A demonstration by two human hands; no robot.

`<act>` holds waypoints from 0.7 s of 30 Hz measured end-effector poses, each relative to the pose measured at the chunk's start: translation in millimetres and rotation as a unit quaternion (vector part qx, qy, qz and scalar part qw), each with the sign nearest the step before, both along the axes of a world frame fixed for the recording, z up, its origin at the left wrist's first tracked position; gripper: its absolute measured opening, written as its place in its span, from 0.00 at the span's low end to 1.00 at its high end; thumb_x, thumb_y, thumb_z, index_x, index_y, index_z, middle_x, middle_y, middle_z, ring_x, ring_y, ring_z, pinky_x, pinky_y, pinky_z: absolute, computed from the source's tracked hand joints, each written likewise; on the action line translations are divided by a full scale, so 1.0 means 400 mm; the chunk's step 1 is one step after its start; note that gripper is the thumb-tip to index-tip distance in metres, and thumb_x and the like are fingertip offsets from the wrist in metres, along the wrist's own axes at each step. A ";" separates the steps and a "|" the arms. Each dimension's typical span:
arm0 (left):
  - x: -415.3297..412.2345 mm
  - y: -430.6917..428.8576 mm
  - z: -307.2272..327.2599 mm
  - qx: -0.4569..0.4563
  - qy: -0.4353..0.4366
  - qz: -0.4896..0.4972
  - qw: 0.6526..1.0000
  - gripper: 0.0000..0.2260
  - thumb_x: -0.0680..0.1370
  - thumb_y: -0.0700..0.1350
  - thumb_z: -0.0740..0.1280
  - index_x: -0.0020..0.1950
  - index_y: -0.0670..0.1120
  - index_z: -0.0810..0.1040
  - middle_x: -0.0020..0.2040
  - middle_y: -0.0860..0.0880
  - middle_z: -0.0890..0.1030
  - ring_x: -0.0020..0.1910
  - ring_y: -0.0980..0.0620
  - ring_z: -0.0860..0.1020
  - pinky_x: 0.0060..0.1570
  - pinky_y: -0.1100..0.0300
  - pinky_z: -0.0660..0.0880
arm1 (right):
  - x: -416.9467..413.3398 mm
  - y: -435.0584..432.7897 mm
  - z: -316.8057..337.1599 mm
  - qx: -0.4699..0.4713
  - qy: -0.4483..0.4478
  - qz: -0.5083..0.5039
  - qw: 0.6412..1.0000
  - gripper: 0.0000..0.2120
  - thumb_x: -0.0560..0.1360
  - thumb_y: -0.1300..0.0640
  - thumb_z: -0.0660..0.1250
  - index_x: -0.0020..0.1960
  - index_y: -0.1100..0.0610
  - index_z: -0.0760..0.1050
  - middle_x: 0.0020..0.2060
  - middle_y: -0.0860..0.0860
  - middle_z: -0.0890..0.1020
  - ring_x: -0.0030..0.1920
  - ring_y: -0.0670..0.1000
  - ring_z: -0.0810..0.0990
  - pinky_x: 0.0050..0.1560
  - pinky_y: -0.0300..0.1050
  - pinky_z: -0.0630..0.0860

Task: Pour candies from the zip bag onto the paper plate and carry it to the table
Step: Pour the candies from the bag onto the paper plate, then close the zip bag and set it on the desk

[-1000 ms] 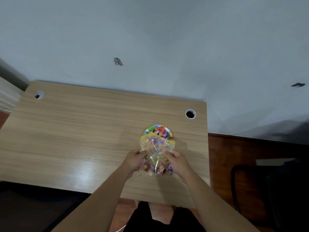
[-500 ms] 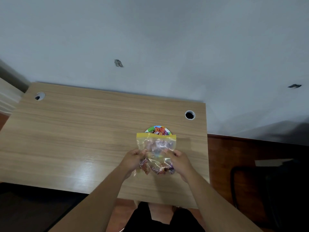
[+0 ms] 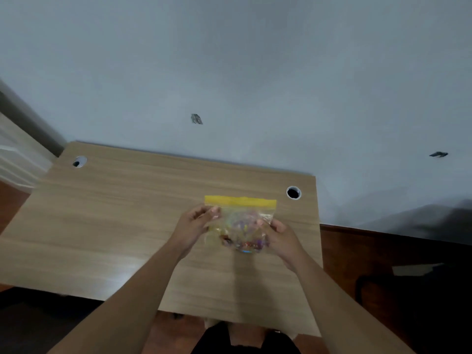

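Observation:
A clear zip bag with a yellow zip strip along its top is held upright above the wooden desk. Colourful wrapped candies sit in its lower part. My left hand pinches the bag's upper left side. My right hand grips its right side lower down. The bag hides the paper plate, which does not show in this frame. The picture is blurred by motion.
Two cable holes pierce the desk, one at the back left and one at the back right. A pale wall rises behind the desk. Right of the desk are dark wood floor and a black chair.
Both hands raised the bag and turned it upright, zip strip flat on top. The candy-filled paper plate seen behind it earlier is now covered by the bag.

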State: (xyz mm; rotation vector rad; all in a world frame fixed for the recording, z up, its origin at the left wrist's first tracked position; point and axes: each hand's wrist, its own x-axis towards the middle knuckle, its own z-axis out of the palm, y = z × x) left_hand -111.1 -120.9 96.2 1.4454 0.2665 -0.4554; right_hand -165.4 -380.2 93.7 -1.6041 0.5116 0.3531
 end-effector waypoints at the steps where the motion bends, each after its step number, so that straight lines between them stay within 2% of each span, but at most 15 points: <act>1: 0.010 0.009 0.015 0.004 -0.020 0.012 1.000 0.16 0.84 0.44 0.71 0.61 0.31 0.83 0.55 0.34 0.87 0.57 0.43 0.83 0.52 0.54 0.81 | 0.006 0.002 0.013 -0.015 -0.008 0.021 1.000 0.12 0.82 0.44 0.72 0.61 0.47 0.89 0.57 0.54 0.91 0.52 0.48 0.85 0.53 0.46 0.79; 2: 0.020 0.018 0.030 0.005 -0.038 0.022 0.999 0.15 0.83 0.44 0.71 0.59 0.31 0.84 0.51 0.35 0.86 0.54 0.44 0.82 0.49 0.56 0.80 | 0.010 0.000 0.022 -0.037 -0.012 0.042 0.998 0.12 0.81 0.43 0.72 0.60 0.45 0.89 0.57 0.49 0.91 0.52 0.45 0.84 0.55 0.44 0.78; 4: 0.041 0.037 0.061 0.020 -0.081 0.025 0.996 0.14 0.81 0.50 0.74 0.53 0.38 0.88 0.46 0.35 0.86 0.49 0.45 0.79 0.51 0.51 0.77 | 0.019 0.000 0.057 -0.077 -0.016 0.073 0.994 0.11 0.82 0.43 0.71 0.58 0.44 0.90 0.51 0.39 0.90 0.51 0.39 0.83 0.53 0.34 0.77; 6: 0.060 0.050 0.088 0.038 -0.130 0.003 0.991 0.12 0.81 0.49 0.74 0.47 0.40 0.87 0.42 0.35 0.86 0.45 0.46 0.78 0.51 0.48 0.73 | 0.029 0.001 0.087 -0.105 -0.017 0.109 0.988 0.08 0.82 0.43 0.71 0.56 0.40 0.89 0.49 0.34 0.89 0.54 0.36 0.84 0.56 0.34 0.77; 8: 0.077 0.061 0.116 0.062 -0.171 -0.029 0.983 0.10 0.83 0.44 0.72 0.44 0.42 0.84 0.38 0.41 0.85 0.41 0.48 0.78 0.47 0.52 0.73 | 0.044 0.001 0.118 -0.103 -0.025 0.139 0.985 0.03 0.81 0.45 0.74 0.53 0.39 0.86 0.55 0.35 0.88 0.59 0.36 0.85 0.63 0.36 0.78; 9: 0.085 0.066 0.135 0.072 -0.189 -0.046 0.978 0.09 0.84 0.43 0.71 0.44 0.44 0.83 0.38 0.43 0.85 0.39 0.49 0.79 0.45 0.54 0.74 | 0.055 0.002 0.137 -0.088 -0.033 0.146 0.985 0.05 0.80 0.49 0.76 0.55 0.41 0.85 0.56 0.38 0.89 0.59 0.37 0.86 0.61 0.32 0.78; 11: 0.097 0.077 0.169 0.080 -0.212 -0.074 0.971 0.07 0.84 0.44 0.71 0.46 0.48 0.83 0.39 0.45 0.85 0.39 0.51 0.81 0.44 0.56 0.77 | 0.080 0.005 0.180 -0.063 -0.053 0.139 0.987 0.19 0.76 0.54 0.80 0.64 0.47 0.80 0.61 0.42 0.85 0.60 0.40 0.85 0.55 0.28 0.78; 13: 0.106 0.089 0.190 0.089 -0.227 -0.100 0.965 0.06 0.83 0.44 0.71 0.48 0.50 0.85 0.41 0.43 0.86 0.43 0.50 0.82 0.48 0.54 0.78 | 0.109 0.017 0.227 -0.106 -0.075 0.126 0.983 0.38 0.73 0.48 0.83 0.78 0.49 0.71 0.70 0.44 0.75 0.68 0.44 0.77 0.65 0.35 0.73; 15: 0.114 0.100 0.201 0.111 -0.247 -0.122 0.955 0.06 0.83 0.43 0.72 0.47 0.49 0.85 0.45 0.41 0.87 0.43 0.53 0.83 0.51 0.54 0.77 | 0.137 0.038 0.269 -0.191 -0.116 0.133 0.966 0.46 0.70 0.40 0.83 0.82 0.45 0.67 0.74 0.41 0.71 0.74 0.42 0.69 0.71 0.41 0.66; 18: 0.119 0.111 0.217 0.128 -0.264 -0.144 0.945 0.06 0.83 0.44 0.73 0.48 0.44 0.86 0.44 0.43 0.88 0.43 0.57 0.81 0.51 0.56 0.76 | 0.164 0.102 0.330 -0.274 -0.175 0.203 0.924 0.37 0.70 0.37 0.82 0.76 0.41 0.74 0.69 0.36 0.75 0.69 0.38 0.72 0.66 0.34 0.68; 19: 0.120 0.115 0.224 0.127 -0.268 -0.148 0.944 0.06 0.83 0.43 0.73 0.48 0.43 0.85 0.42 0.45 0.87 0.43 0.58 0.80 0.50 0.59 0.75 | 0.172 0.125 0.343 -0.280 -0.188 0.224 0.914 0.32 0.71 0.38 0.81 0.72 0.41 0.78 0.65 0.36 0.78 0.65 0.38 0.76 0.65 0.36 0.72; 21: 0.124 0.122 0.238 0.129 -0.279 -0.148 0.940 0.06 0.83 0.42 0.73 0.48 0.41 0.85 0.41 0.50 0.86 0.42 0.60 0.80 0.48 0.64 0.75 | 0.190 0.166 0.351 -0.300 -0.218 0.245 0.896 0.17 0.74 0.40 0.79 0.58 0.46 0.84 0.52 0.42 0.86 0.52 0.45 0.83 0.58 0.49 0.79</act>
